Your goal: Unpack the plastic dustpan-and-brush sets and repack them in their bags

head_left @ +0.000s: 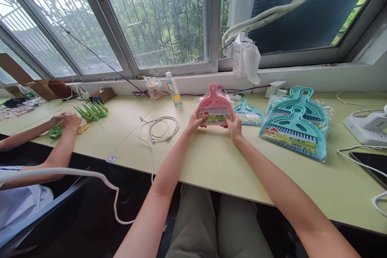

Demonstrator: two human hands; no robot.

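A pink dustpan-and-brush set (215,102) stands upright, handle up, at the middle of the table. It has a printed label across its lower part, and another pink edge shows behind it. My left hand (195,121) grips its left lower corner, thumb on the front. On the opposite corner my right hand (234,126) is closed the same way. Just behind and right of that hand lies a small teal dustpan set (248,112). Farther right are larger teal dustpan sets (294,129), overlapping in clear wrap.
A coiled white cable (163,129) lies left of my arms. Behind it stands a drink bottle (173,88) by the window sill. A power strip (367,127) and a phone (370,165) sit at right. On the left, another person's hands (68,121) work near green items (92,111).
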